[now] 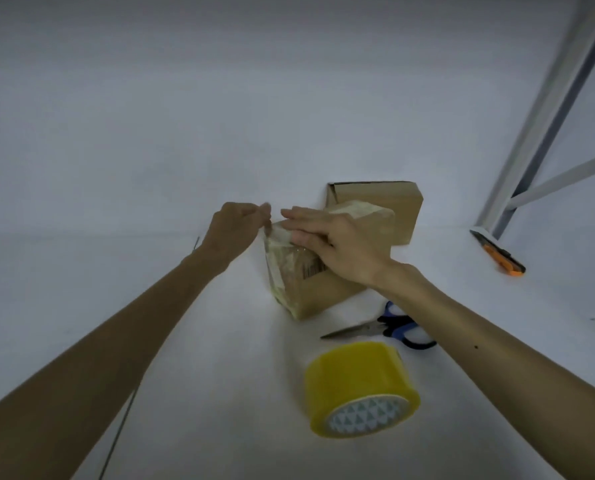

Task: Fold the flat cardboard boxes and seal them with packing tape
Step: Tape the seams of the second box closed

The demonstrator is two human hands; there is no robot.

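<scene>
Boxes number two on the white table [202, 341]: the taped box [320, 292] under your hands, and a second box [386, 199] touching it from behind, its cardboard bare. Your right hand [337, 249] lies flat on the top of the taped box with its fingers straight and close together, pressing down and grasping nothing. Your left hand [235, 230] sits at the box's upper left corner, fingers curled, thumb and forefinger pinching the end of one tape strip [277, 268] that runs down the left face of that box. More clear tape wraps over the far end of the same box; how many layers is too blurred to count. One tape roll [358, 379], yellow, lies on its side nearer to you. One pair of scissors [389, 327] with blue handles rests between the roll and the taped box, partly under your right forearm. One orange utility knife [500, 256] lies well apart at the right, by the foot of a metal frame [545, 109].
</scene>
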